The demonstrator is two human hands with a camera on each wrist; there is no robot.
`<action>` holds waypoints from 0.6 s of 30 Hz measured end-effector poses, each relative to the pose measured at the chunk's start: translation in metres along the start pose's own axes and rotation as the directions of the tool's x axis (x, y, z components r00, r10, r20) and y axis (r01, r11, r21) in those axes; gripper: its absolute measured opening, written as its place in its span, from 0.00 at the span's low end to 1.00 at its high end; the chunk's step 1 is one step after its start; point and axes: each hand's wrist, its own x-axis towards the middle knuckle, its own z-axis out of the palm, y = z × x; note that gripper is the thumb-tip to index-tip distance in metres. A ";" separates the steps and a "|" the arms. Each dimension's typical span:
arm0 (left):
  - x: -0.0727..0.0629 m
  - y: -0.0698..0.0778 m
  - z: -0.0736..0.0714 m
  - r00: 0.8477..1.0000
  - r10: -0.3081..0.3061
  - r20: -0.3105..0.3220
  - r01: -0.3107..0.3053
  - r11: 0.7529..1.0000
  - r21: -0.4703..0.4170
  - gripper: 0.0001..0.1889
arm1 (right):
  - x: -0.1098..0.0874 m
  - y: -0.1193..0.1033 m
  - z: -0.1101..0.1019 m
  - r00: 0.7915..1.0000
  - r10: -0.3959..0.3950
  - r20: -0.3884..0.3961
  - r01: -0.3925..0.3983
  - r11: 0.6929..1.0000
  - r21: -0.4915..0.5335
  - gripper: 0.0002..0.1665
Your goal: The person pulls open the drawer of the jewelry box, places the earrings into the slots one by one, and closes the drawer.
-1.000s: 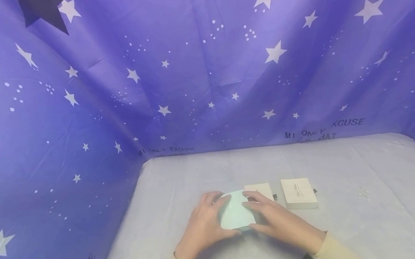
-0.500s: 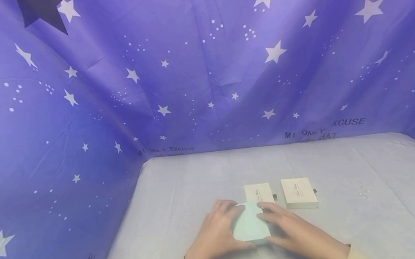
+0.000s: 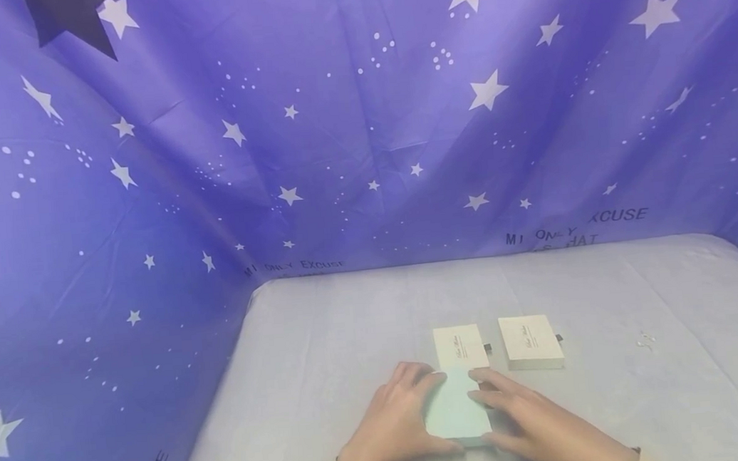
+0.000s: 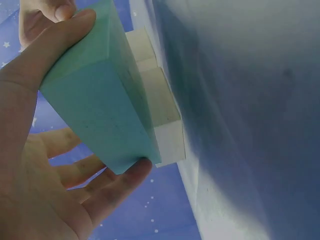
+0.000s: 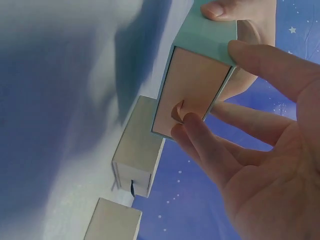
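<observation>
Left hand [image 3: 392, 422] grips mint box [image 3: 456, 406], right hand [image 3: 537, 422] holds its tabbed end | over the worktop [image 3: 324, 326], well short of its far edge | lax fingers could drop it

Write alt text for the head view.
A person's left hand and right hand hold a mint-green box in front of two cream boxes on a pale surface. Small pale items lie at right; a purple star-print curtain hangs behind.

teal box [image 3: 456, 406]: right, closer in | left grip [image 3: 391, 420], right grip [image 3: 528, 419]: likewise | left cream box [image 3: 459, 346]: less hidden
</observation>
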 end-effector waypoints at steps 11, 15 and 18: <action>0.004 0.004 0.010 0.998 -0.002 0.057 0.001 1.000 0.017 0.47 | -0.007 0.012 0.008 0.999 -0.015 0.028 0.016 0.999 -0.036 0.29; 0.005 0.005 0.012 0.997 -0.010 0.070 0.008 0.999 0.035 0.47 | -0.008 0.015 0.010 0.999 -0.028 0.027 0.028 0.999 -0.036 0.29; 0.006 0.005 0.014 0.997 -0.011 0.082 0.008 0.999 0.040 0.48 | -0.008 0.017 0.010 0.999 -0.048 0.016 0.049 0.998 -0.038 0.29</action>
